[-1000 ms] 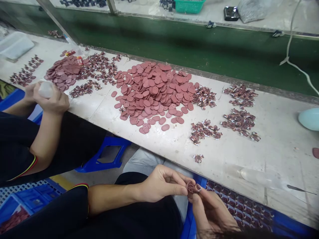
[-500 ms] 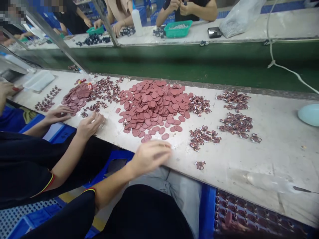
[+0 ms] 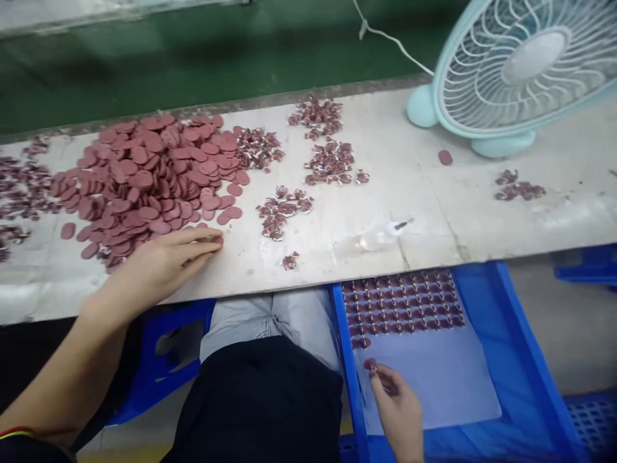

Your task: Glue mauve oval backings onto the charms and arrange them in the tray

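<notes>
My left hand (image 3: pixel 161 267) rests at the front edge of a heap of flat oval reddish-brown discs (image 3: pixel 159 170). Its fingers are stretched out to the right over the white table, and I cannot make out anything held in them. My right hand (image 3: pixel 398 399), low on the right, pinches a small reddish-brown disc (image 3: pixel 370 364) between thumb and fingertips. That hand is over a pale sheet (image 3: pixel 434 379) in a blue crate (image 3: pixel 523 347). Rows of small brown figures (image 3: pixel 402 302) cover the far part of the sheet, and the pinched disc is just below the last short row.
Piles of small brown figure pieces (image 3: pixel 284 209) lie right of the heap. A clear bottle with a dark tip (image 3: pixel 380 236) lies near the table edge. A light-blue fan (image 3: pixel 530 58) stands at the back right, with a single disc (image 3: pixel 445 157) beside it.
My view has swung right and down, bringing the fan, the crate and my right hand into sight. My left hand stays by the disc heap; the neighbouring person's hands have left the view.
</notes>
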{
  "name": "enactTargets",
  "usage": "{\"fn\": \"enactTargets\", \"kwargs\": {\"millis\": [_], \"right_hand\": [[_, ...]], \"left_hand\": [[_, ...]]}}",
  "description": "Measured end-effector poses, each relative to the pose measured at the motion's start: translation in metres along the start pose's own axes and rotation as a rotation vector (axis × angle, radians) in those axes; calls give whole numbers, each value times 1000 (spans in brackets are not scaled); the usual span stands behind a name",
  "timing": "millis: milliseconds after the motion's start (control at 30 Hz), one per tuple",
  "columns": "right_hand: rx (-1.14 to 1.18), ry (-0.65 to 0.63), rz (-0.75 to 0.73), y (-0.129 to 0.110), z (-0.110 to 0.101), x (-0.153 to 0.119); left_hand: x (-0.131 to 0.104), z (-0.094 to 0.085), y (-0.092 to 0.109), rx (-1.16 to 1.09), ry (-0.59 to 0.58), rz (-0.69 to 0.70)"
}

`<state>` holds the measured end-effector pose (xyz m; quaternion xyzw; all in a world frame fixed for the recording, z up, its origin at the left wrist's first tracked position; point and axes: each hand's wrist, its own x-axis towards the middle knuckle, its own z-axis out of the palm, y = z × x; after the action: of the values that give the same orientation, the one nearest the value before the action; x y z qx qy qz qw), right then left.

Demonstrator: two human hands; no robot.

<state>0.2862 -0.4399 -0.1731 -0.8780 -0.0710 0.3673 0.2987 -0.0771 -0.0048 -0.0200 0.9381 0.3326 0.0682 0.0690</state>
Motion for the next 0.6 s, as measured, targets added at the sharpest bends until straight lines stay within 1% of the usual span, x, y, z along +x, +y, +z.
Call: {"fn": "enactTargets", "kwargs": {"millis": [67,133,200,267,333,400,500,600], "right_hand": [[-7,-61,26,8,12,1],[-17,-110,26,14,22,3],[-32,-147,19,21,30,7],[-44,-174,18,28,34,12],[-47,-193,19,34,37,16],[-40,-210,15,37,38,18],[-16,-229,8,35,39,18],[12,-230,11,27,39,19]], "left_hand": [[1,-4,-7,31,-24,55],[2,-6,-13,30,-30,81],[3,-7,-16,5,-27,76],[6,-8,-14,-20,-15,45],[8,-10,-7,-37,8,2],[8,-12,4,-86,58,-57],[8,-14,23,-250,187,-148],[5,-12,37,-409,289,-195]]}}
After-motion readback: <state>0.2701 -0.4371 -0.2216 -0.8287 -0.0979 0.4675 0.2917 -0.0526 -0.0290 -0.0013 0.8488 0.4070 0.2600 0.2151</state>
